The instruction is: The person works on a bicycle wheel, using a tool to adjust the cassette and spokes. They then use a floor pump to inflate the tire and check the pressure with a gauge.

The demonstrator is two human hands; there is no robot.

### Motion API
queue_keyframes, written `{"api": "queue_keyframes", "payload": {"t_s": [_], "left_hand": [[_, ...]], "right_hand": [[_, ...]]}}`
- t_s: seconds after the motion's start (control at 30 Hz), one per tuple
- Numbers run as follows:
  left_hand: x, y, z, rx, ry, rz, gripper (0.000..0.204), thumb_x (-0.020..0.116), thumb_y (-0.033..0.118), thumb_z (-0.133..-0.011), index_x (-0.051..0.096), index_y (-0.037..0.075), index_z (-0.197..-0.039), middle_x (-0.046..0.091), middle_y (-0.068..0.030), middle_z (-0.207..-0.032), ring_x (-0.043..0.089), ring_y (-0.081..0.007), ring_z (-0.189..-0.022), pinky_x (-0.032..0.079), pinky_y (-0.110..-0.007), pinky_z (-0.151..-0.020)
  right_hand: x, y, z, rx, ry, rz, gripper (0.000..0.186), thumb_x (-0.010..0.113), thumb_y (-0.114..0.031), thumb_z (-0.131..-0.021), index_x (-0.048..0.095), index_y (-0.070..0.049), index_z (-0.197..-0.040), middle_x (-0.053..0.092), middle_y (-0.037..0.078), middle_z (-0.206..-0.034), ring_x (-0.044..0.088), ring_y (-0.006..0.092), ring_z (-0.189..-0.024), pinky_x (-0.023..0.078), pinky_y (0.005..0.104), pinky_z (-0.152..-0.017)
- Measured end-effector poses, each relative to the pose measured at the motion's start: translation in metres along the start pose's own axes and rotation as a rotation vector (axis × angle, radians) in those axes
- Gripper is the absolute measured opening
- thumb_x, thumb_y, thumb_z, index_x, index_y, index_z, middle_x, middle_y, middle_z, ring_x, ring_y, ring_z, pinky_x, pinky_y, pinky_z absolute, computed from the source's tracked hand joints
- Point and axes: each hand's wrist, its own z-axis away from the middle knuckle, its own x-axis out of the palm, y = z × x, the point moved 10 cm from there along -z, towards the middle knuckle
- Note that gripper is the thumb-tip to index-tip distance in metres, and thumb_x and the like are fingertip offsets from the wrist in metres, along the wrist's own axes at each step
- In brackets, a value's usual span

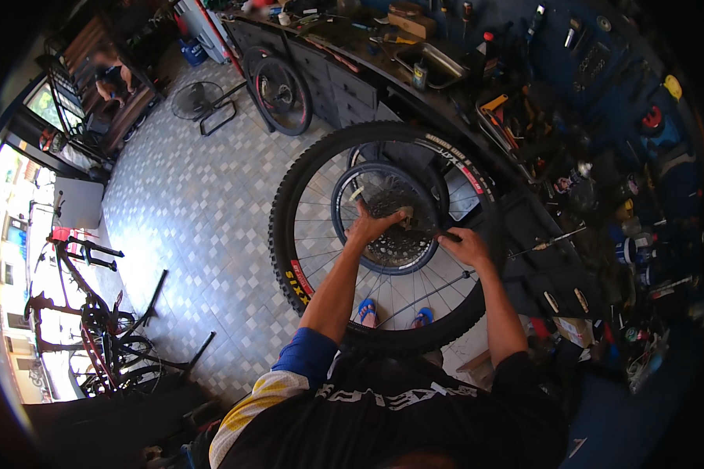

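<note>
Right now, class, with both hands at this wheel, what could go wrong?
The left hand is near the middle of the large wheel, so it might get pinched or scraped. The right hand holds a dark handle; if that grip slips, the hand could knock the wheel. Sandalled feet show through the wheel, so dropping it might hurt them.

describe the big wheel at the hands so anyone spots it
Find the long workbench, then look below it to the person's left hand and right hand. The wheel is the big ring framing both, with blue sandals showing through it. Its thick, knobbly black tyre sets it apart from the smaller wheel beside the workbench.
</note>
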Motion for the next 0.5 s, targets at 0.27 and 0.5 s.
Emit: {"api": "queue_keyframes", "payload": {"t_s": [0.27, 0.5], "left_hand": [[0.036, 0.015, -0.014, 0.017, -0.124, -0.072, 0.163, 0.073, 0.091, -0.054, -0.005, -0.003, -0.161, 0.049, -0.0313, -0.149, 0.044, -0.0412, -0.144, 0.020, -0.061, -0.119], [0.027, 0.053, 0.011, -0.048, -0.196, -0.240, 0.157, 0.068, 0.094, -0.056, -0.002, 0.003, -0.163, 0.046, -0.0309, -0.151, 0.045, -0.0424, -0.143, 0.024, -0.056, -0.120]], "right_hand": [[-0.004, 0.040, 0.019, 0.073, 0.111, 0.004, 0.060, 0.070, -0.056, -0.086, 0.074, -0.007, -0.120, 0.072, 0.020, -0.108, 0.069, 0.0341, -0.099, 0.053, 0.0426, -0.084], [0.015, 0.085, 0.008, 0.130, 0.137, -0.170, 0.055, 0.076, -0.051, -0.085, 0.074, -0.005, -0.115, 0.072, 0.014, -0.086, 0.069, 0.0251, -0.074, 0.054, 0.0386, -0.069]]}}
